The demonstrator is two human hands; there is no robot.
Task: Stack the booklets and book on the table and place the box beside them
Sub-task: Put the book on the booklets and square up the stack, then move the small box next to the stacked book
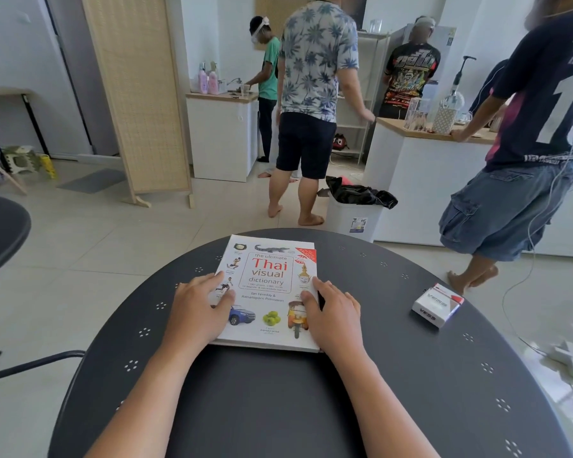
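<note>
Mid-surface, book (268,285) lies flat atop the booklets, long axis running away from the person. Left hand (197,309) and right hand (333,314) rest flat on its side edges, fingers relaxed, gripping nothing. Box (437,304) sits well off to the right on the surface (278,401), so right hand is nearer.

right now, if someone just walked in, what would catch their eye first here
The white Thai visual dictionary lies mid-table on the dark round table, with the left hand and right hand resting on its side edges. A small white VESS box sits apart to the right.
</note>
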